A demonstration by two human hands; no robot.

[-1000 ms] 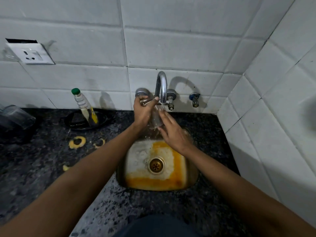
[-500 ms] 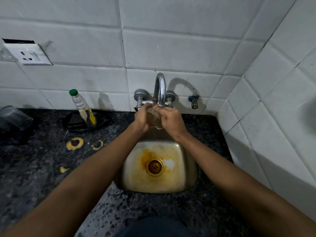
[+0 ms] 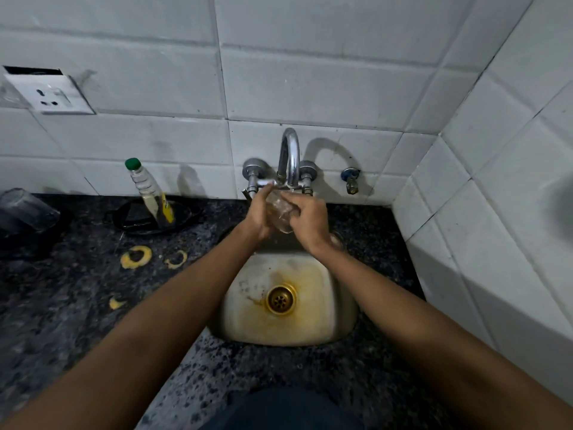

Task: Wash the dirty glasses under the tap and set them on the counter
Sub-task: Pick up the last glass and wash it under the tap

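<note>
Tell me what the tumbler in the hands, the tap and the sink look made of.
Tumbler: clear glass, likely; the hands show through it.
Tap: polished chromed metal with bright reflections.
Sink: probably stainless steel, dull, stained yellow-orange around the drain.

We have a single view, from a wide-angle camera worn on the person's head, looking forward and steeply down. It sits close over the sink (image 3: 288, 324), which lies near the middle of the frame, with the tap (image 3: 290, 156) just above centre. Both forearms enter from the bottom corners. The dark bench (image 3: 62, 305) fills the lower left, and the tiled walls bend outward at the edges from the lens.
</note>
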